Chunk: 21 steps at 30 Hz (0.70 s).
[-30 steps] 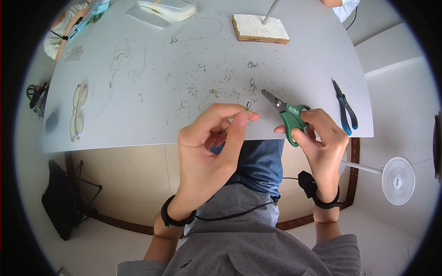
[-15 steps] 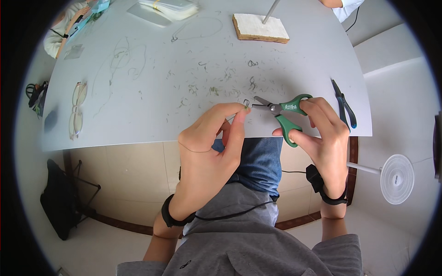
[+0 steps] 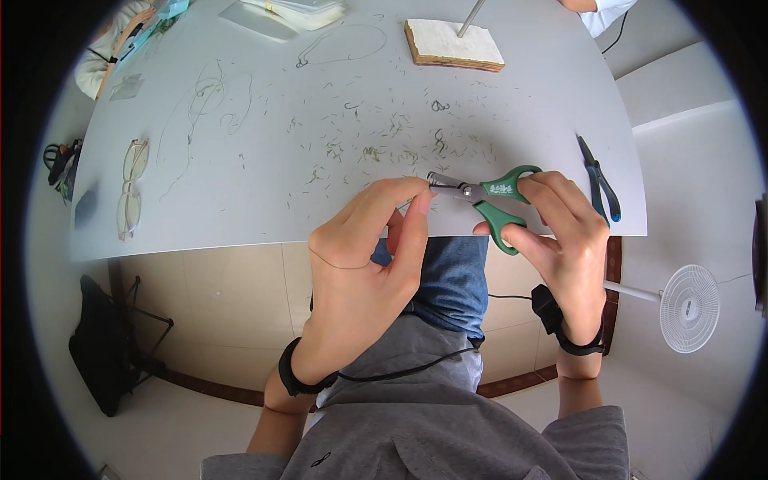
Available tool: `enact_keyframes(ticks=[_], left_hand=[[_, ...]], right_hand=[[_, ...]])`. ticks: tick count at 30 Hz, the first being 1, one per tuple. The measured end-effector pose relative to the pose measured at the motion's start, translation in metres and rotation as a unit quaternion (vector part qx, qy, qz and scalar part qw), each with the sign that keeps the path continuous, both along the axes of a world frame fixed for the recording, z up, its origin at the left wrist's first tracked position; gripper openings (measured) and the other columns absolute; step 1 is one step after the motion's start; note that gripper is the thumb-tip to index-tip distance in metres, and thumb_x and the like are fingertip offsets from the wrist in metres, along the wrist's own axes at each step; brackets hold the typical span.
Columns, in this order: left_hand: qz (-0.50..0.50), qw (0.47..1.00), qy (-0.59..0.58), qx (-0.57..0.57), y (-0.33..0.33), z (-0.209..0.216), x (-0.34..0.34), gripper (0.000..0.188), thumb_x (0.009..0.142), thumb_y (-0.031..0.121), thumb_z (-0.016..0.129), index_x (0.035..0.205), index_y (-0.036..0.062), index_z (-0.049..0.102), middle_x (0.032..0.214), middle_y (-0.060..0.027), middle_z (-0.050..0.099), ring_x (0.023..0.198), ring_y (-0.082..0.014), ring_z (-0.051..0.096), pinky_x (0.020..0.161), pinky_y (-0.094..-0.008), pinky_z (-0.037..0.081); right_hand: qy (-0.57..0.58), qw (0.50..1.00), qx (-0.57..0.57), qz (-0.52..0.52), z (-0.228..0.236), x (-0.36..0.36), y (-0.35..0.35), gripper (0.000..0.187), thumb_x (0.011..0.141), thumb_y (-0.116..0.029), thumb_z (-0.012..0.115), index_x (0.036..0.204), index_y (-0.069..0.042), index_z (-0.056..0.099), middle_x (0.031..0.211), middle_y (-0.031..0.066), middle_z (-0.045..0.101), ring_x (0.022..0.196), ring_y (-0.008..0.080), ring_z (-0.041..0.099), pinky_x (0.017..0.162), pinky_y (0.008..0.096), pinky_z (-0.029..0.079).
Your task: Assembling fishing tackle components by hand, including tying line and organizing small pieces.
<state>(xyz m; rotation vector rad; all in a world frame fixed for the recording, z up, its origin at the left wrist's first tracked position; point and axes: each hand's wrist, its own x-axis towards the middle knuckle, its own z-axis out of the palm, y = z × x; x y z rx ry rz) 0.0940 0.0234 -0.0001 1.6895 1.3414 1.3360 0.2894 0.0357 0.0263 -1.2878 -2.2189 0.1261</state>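
Observation:
My left hand [image 3: 364,248] is closed in a pinch above the table's near edge, with a small dark fishing hook [image 3: 430,177] at its fingertips. A thin line [image 3: 336,266] runs across the back of this hand. In my right hand [image 3: 566,232] are green-handled scissors [image 3: 470,192], thumb and fingers in the loops. Their blades are nearly together and reach the hook and my left fingertips; whether they touch the line is too small to tell. Beyond my hands lie several loose hooks [image 3: 439,142] among scattered short green clippings [image 3: 371,153].
Pliers [image 3: 596,178] lie at the table's right edge, glasses [image 3: 129,190] at the left. Tangled line [image 3: 206,96] is spread at left. Farther back are a white-topped block with a rod [image 3: 456,46] and plastic bags [image 3: 300,12]. Another person's arm [image 3: 112,60] is at far left.
The scissors' blades have closed from a wider gap and moved slightly left, onto the hook at my left fingertips. My left hand keeps its pinch in nearly the same place.

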Motion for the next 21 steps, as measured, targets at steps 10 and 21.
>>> enact_keyframes(ticks=[10, 21], left_hand=[[0.006, 1.000, 0.020, 0.012, -0.0002, 0.0019, -0.0018, 0.013, 0.079, -0.005, 0.061, 0.089, 0.0019, 0.058, 0.071, -0.0080, 0.058, 0.048, -0.0113, 0.047, 0.046, -0.0232, 0.039], [0.023, 1.000, -0.010, -0.016, -0.0009, 0.0037, 0.0018, 0.005, 0.086, 0.000, 0.058, 0.086, 0.0004, 0.063, 0.061, 0.0022, 0.051, 0.054, -0.0024, 0.034, 0.049, -0.0188, 0.028]], right_hand=[[-0.017, 1.000, 0.001, 0.003, 0.0009, -0.0016, -0.0002, 0.036, 0.060, -0.017, 0.074, 0.086, 0.001, 0.058, 0.080, 0.0084, 0.055, 0.062, 0.0233, 0.050, 0.057, 0.0338, 0.043], [0.004, 1.000, -0.012, -0.008, -0.0028, -0.0029, -0.0030, 0.031, 0.062, -0.013, 0.074, 0.084, 0.002, 0.057, 0.076, 0.0088, 0.055, 0.062, 0.0240, 0.052, 0.055, 0.0334, 0.042]])
